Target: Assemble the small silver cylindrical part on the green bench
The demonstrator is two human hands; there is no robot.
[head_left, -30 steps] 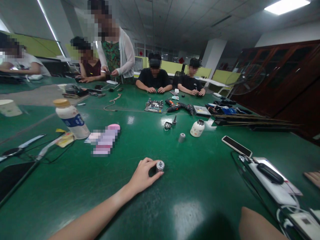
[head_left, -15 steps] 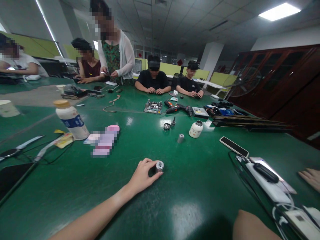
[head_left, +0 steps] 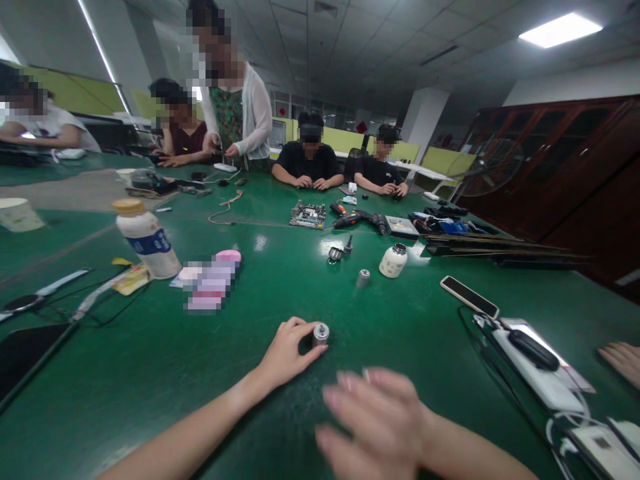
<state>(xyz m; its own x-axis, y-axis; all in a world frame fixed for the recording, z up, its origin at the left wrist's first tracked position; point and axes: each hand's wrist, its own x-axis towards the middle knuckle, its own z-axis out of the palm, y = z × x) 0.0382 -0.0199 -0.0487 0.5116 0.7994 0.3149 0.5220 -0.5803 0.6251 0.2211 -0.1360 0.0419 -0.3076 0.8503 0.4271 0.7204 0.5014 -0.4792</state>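
My left hand (head_left: 289, 350) is closed around a small silver motor (head_left: 321, 335), thumb on one side and fingers on the other. The motor stands upright on the green table, its short shaft pointing up. Blurred by motion, my right hand (head_left: 373, 423) hovers in front, nearer to me and to the right of the motor. Its fingers are stretched out and apart, and nothing shows in them. A second silver cylinder (head_left: 363, 278) of like shape stands farther back, near a small white bottle (head_left: 393, 261) and some dark metal parts (head_left: 336, 255).
Left are a milk bottle (head_left: 149, 240) and a pink pouch (head_left: 215, 280). A circuit board (head_left: 308, 215) and power drills (head_left: 357, 219) lie farther back. On the right are a phone (head_left: 469, 297), a power strip (head_left: 537, 373) with cables and another person's hand (head_left: 621, 362). Several people are around the table.
My right hand has come in from the lower right edge toward the middle, its fingers now in view. My left hand stays on the motor.
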